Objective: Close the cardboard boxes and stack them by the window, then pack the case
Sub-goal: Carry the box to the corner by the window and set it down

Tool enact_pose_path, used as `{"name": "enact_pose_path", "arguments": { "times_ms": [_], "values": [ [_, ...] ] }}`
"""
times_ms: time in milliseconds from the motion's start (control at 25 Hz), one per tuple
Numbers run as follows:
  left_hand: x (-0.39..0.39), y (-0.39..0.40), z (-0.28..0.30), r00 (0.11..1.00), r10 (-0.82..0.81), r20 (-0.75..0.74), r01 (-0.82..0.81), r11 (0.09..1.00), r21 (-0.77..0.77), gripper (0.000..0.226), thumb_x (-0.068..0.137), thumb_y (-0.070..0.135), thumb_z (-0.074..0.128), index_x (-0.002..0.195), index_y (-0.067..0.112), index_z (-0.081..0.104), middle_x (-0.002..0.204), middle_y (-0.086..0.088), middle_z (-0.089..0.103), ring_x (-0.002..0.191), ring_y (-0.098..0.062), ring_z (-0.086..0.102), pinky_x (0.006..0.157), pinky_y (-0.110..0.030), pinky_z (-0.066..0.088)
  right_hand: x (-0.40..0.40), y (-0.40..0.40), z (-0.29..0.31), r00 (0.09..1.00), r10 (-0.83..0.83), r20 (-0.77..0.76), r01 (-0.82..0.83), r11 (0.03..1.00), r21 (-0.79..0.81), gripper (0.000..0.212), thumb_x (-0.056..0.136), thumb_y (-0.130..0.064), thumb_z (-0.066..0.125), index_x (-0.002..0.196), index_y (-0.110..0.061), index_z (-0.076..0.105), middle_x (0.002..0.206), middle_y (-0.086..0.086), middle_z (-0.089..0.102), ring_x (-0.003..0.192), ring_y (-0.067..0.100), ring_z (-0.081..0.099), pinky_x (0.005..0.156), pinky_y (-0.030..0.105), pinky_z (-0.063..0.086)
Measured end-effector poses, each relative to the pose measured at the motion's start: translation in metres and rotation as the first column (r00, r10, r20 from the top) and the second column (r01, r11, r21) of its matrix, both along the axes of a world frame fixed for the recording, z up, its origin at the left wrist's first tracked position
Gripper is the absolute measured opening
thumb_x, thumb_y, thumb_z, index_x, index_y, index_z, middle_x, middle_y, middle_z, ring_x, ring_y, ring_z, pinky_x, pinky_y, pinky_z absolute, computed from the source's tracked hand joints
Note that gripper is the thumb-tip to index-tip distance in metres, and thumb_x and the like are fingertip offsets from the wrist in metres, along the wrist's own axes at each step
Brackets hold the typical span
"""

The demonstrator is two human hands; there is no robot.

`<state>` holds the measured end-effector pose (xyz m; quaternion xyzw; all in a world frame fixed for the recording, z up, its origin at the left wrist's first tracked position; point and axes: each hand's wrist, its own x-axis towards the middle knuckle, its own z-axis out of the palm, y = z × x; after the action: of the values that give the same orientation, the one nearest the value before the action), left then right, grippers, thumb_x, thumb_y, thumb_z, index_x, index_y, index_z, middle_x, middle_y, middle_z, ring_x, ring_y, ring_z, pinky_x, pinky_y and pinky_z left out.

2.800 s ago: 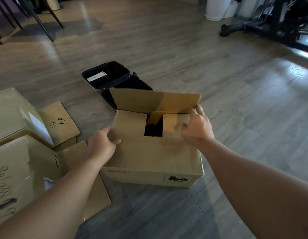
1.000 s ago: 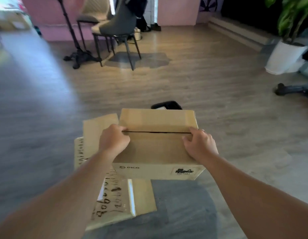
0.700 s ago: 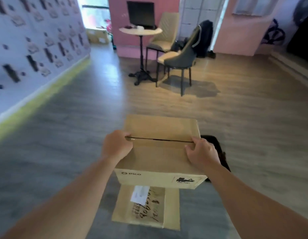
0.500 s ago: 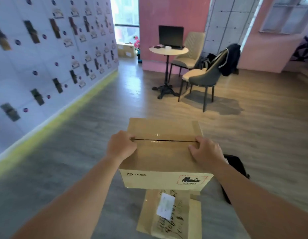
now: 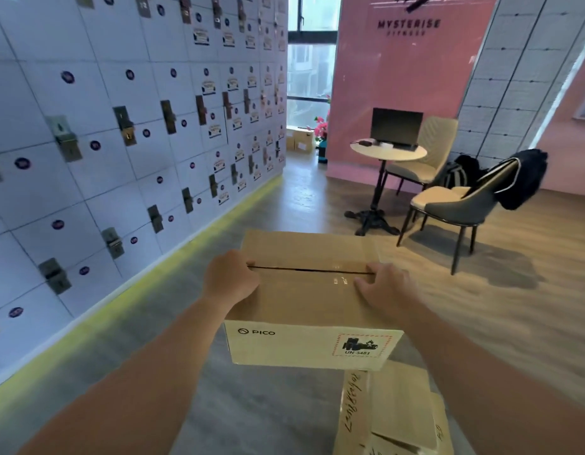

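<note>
I see my left hand (image 5: pixel 230 279) and right hand (image 5: pixel 387 290) curled over the closed cardboard box (image 5: pixel 312 302), gripping its top edges, box held above the floor, another cardboard box (image 5: pixel 396 412) just below it, window (image 5: pixel 310 60) far beyond

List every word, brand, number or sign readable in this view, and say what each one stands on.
"PICO": front face of the carried cardboard box, near its left end.
"UN 3481": red-bordered label on that same face.
"MYSTERISE": pink wall; the smaller line beneath is blurred.
Black handwriting on the lower cardboard box: not legible.
Stickers and plates on the lockers: too small to read.
</note>
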<state>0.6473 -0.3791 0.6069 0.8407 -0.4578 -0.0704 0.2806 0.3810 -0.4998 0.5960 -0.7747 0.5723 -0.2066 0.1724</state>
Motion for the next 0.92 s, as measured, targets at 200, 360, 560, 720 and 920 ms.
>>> {"name": "enact_pose_path", "arguments": {
  "times_ms": [200,360,560,720,920],
  "values": [
    [0.08,-0.081,-0.001,1.0,0.011,0.008,-0.011,1.0,0.004,0.019,0.079,0.011,0.056,0.081,0.03,0.058,0.085,0.001,0.062,0.077,-0.021,0.053,0.074,-0.034,0.049,0.084,-0.085,-0.003,0.996,0.064,-0.056,-0.063,0.998,0.02,0.032,0.092,-0.041,0.059,0.111,-0.018,0.069,0.091,0.006,0.065,0.083,0.024,0.054,0.072,0.034,0.045],
    [0.156,-0.187,0.011,0.999,0.053,0.001,-0.053,0.998,-0.029,0.033,0.081,0.016,0.058,0.108,0.024,0.075,0.111,0.002,0.073,0.102,-0.026,0.064,0.079,-0.028,0.043,0.158,-0.186,0.004,0.997,0.079,-0.023,-0.079,0.997,0.019,0.035,0.092,-0.043,0.059,0.114,-0.017,0.068,0.093,0.007,0.068,0.088,0.028,0.062,0.082,0.04,0.053],
    [0.238,-0.303,0.023,0.998,0.066,-0.006,-0.067,0.995,-0.071,0.039,0.083,0.017,0.058,0.119,0.021,0.073,0.115,-0.001,0.073,0.104,-0.025,0.066,0.08,-0.029,0.048,0.238,-0.308,0.026,0.991,0.134,-0.014,-0.134,0.991,0.012,0.025,0.093,-0.041,0.058,0.106,-0.02,0.065,0.083,0.001,0.067,0.071,0.018,0.06,0.061,0.032,0.051],
    [0.312,-0.408,0.02,0.998,0.06,0.028,-0.058,0.995,-0.079,0.037,0.084,0.015,0.058,0.117,0.021,0.073,0.113,-0.002,0.073,0.098,-0.024,0.066,0.078,-0.029,0.048,0.31,-0.415,0.031,0.988,0.149,-0.031,-0.151,0.987,-0.051,0.027,0.092,-0.039,0.06,0.105,-0.017,0.071,0.07,-0.008,0.06,0.061,0.005,0.053,0.047,0.02,0.033],
    [0.415,-0.556,0.016,0.998,0.022,0.062,-0.016,0.995,-0.101,0.031,0.082,0.014,0.058,0.104,0.024,0.078,0.1,0.0,0.073,0.076,-0.015,0.057,0.059,-0.019,0.034,0.41,-0.558,0.027,0.992,0.118,-0.055,-0.12,0.992,-0.042,0.031,0.09,-0.043,0.06,0.106,-0.018,0.07,0.074,-0.006,0.064,0.068,0.016,0.06,0.058,0.031,0.047]
  ]
}}
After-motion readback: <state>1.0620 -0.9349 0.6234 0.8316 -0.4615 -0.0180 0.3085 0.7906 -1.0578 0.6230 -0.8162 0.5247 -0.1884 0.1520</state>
